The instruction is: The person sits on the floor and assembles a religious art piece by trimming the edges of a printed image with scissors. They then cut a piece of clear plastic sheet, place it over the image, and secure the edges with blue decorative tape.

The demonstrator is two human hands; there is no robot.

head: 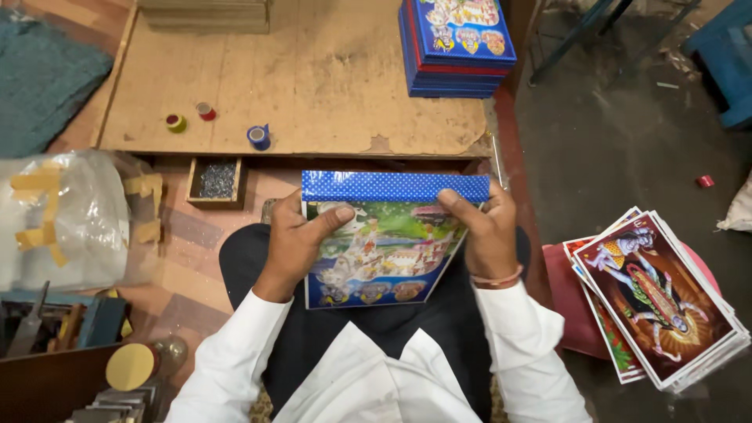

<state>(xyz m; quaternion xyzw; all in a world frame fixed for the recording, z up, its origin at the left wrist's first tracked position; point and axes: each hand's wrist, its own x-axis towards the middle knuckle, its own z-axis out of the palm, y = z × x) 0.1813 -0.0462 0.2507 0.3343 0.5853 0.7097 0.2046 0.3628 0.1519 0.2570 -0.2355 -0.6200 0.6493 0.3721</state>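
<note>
On the lap, hands (294,243) (486,231) grip picture board (384,251).

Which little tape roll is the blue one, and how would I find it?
Look at the big worn wooden board in front of the person. Three small rolls sit near its front edge. The blue tape roll is the rightmost and nearest the edge, standing apart from the yellow roll and red roll.

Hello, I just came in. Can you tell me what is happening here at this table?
A seated person in white sleeves holds a colourful picture board over the lap with both hands. The left hand grips its left side, thumb on the picture; the right hand pinches the blue dotted strip along its top edge. A stack of similar blue boards sits on the low wooden table, small tape rolls too. Loose printed pictures lie at the right.
</note>
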